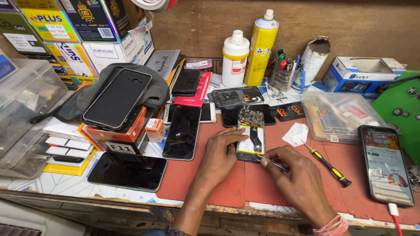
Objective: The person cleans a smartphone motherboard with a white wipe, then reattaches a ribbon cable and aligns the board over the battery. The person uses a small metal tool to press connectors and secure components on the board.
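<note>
Two hands work on one open phone (250, 135) on our red counter (227, 183). Our left hand (221, 157) presses it flat; our right hand (297, 179) pinches tweezers (271, 162) inside. Its back is off, still unclosed.

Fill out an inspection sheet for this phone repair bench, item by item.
Surface: red mat on a worn patterned bench top.
Job's things: opened phone, back off, circuit board and flex showing; metal tweezers with the tip at its lower end.
Clutter: dark phone beside it, glass panel, yellow-handled screwdriver, lit phone, clear plastic box, spray can, white bottle.
Grips: left hand presses on the opened phone's left edge; right hand pinches the tweezers.
Cables: red-and-white cable plugged into the lit phone.
Surroundings: stacked cartons at the back left, brown wall behind.
</note>
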